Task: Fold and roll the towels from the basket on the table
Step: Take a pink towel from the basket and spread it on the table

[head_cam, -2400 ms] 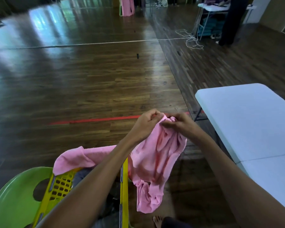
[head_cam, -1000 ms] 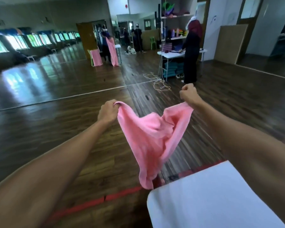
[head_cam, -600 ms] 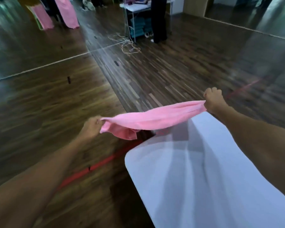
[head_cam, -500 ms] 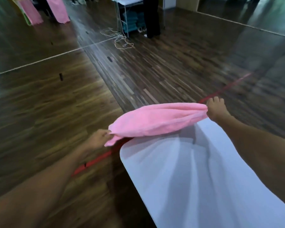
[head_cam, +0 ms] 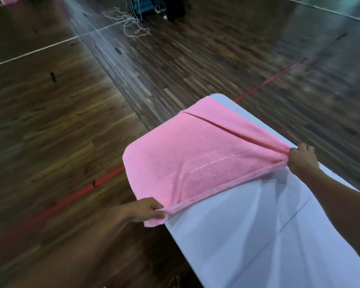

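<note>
A pink towel (head_cam: 197,154) lies spread over the far end of the white table (head_cam: 247,229), its left and far edges draping past the table's corner. One long crease runs across its far right part. My left hand (head_cam: 148,209) pinches the towel's near left corner beside the table's left edge. My right hand (head_cam: 302,162) grips the near right corner above the table top. The near hem is stretched taut between both hands. The basket is out of view.
Dark wooden floor surrounds the table, with a red line (head_cam: 266,84) passing under it. A tangle of white cord (head_cam: 131,26) lies on the floor at the back, near a person's feet (head_cam: 170,13) and a rack.
The towel, bunched in the air between my hands half a second ago, has come down and spread flat over the table's end. Both hands have moved nearer and lower.
</note>
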`<state>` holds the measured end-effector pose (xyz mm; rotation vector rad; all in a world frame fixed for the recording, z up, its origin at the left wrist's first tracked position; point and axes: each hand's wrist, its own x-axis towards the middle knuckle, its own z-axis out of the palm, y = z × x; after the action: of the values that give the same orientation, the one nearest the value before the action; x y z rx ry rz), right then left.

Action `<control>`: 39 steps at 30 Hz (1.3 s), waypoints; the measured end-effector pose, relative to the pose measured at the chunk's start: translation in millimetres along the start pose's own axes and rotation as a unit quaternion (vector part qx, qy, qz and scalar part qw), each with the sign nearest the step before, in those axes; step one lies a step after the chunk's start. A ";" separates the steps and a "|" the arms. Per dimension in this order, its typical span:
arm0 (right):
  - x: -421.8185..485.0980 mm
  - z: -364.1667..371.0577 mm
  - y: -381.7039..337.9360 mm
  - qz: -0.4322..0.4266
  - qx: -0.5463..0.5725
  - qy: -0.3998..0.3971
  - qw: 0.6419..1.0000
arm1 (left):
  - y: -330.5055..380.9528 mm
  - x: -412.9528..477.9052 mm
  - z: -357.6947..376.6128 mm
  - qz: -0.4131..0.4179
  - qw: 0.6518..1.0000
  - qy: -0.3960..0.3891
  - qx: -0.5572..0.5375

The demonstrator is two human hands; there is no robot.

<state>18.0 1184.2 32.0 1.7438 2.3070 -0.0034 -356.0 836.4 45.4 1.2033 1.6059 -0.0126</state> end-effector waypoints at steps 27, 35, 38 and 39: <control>27.1 83.6 -21.1 -0.154 0.229 0.085 0.957 | 31.7 117.4 93.3 -0.116 0.864 0.482 0.092; 30.0 111.7 -22.5 -0.139 0.142 0.026 0.980 | 30.1 135.0 129.2 -0.186 0.853 0.463 0.152; 23.5 114.5 -9.4 -0.155 0.133 0.039 0.978 | 48.3 128.1 160.3 -0.208 0.849 0.464 0.142; 17.7 115.3 0.0 -0.162 0.134 0.036 0.977 | 56.3 124.6 175.9 -0.212 0.849 0.462 0.140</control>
<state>36.0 1183.6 -83.2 1.4741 2.7268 -0.3303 -179.4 851.3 -89.7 1.0939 2.7894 0.0610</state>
